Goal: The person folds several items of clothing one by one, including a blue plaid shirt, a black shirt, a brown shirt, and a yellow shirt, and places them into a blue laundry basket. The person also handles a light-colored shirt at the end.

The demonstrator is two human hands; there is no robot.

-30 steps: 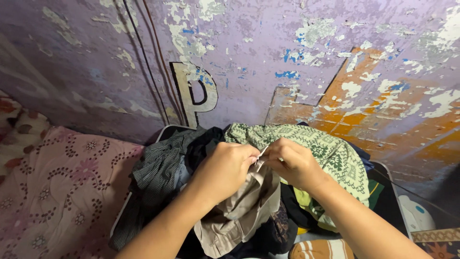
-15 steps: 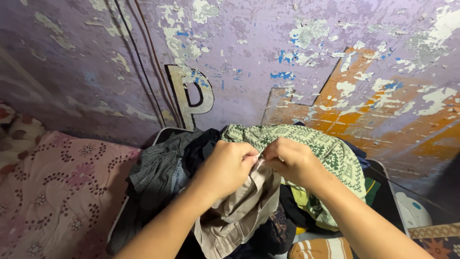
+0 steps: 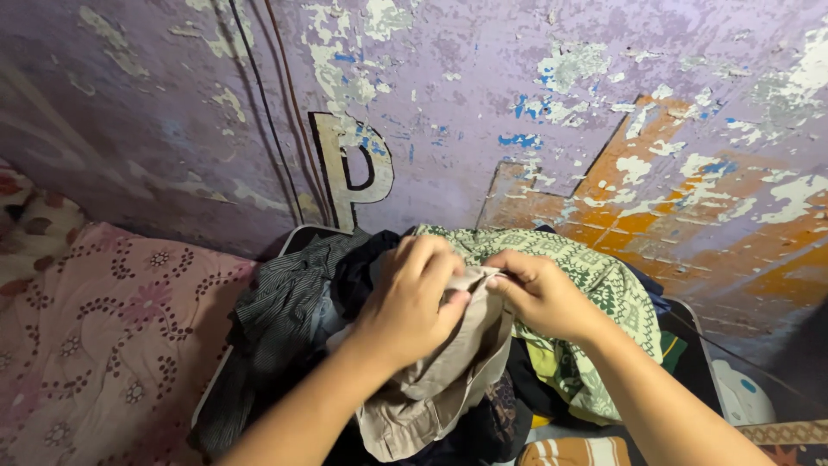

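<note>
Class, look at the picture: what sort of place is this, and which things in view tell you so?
Probably a lived-in bedroom corner: a pink floral quilt, a heap of clothes and a peeling purple wall.

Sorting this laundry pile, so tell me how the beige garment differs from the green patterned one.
The beige garment is plain; the green cloth carries a white woven-looking pattern. The beige garment is gripped by both hands, left hand and right hand; the green cloth lies draped behind. Both are crumpled.

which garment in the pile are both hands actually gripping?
The beige garment. The left hand and right hand pinch its top edge. The green patterned cloth lies behind, and the grey striped one to the left, both untouched.
</note>
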